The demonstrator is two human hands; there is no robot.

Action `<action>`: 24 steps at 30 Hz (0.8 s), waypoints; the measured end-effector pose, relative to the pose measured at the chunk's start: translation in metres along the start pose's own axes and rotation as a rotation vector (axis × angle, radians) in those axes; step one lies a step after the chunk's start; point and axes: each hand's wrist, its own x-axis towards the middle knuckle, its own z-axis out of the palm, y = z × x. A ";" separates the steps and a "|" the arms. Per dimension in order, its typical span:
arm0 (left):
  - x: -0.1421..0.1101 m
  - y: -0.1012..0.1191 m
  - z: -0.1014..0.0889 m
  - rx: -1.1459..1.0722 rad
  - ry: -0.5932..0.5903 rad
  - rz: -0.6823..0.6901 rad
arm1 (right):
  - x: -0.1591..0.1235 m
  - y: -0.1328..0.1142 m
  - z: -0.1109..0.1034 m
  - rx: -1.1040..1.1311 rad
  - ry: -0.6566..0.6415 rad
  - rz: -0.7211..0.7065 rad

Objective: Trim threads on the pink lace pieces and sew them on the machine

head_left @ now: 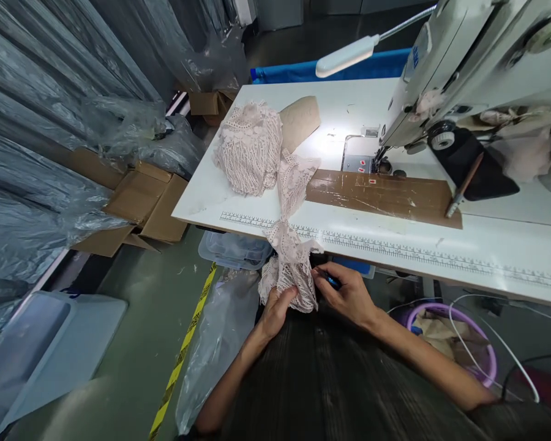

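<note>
Pale pink lace fabric [290, 245] hangs over the table's front edge in a narrow strip, with its lower part bunched at my lap. My left hand [278, 312] is closed on that lower lace, thumb on top. Just right of the lace, my right hand [344, 291] is closed around a small dark blue tool [333, 280], mostly hidden by the fingers; its kind does not show clearly. Up on the tabletop, a bundled pile of the same lace [250, 150] joins the hanging strip.
A sewing machine [441, 79] stands at the right of the white table [202, 196], under a lamp [349, 56]. Brown tape [386, 196] and a pencil-like stick [463, 187] lie before it. A purple bucket [490, 361] is below right, cardboard boxes [140, 196] left.
</note>
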 end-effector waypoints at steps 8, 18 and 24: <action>0.003 0.008 -0.006 0.513 -0.270 0.203 | -0.003 -0.001 0.012 -0.122 0.070 -0.092; 0.009 0.040 -0.011 0.854 0.260 0.951 | -0.016 0.000 -0.002 0.011 -0.163 -0.269; 0.026 0.064 0.003 0.835 -0.326 0.776 | -0.017 0.007 -0.001 -0.100 -0.204 -0.289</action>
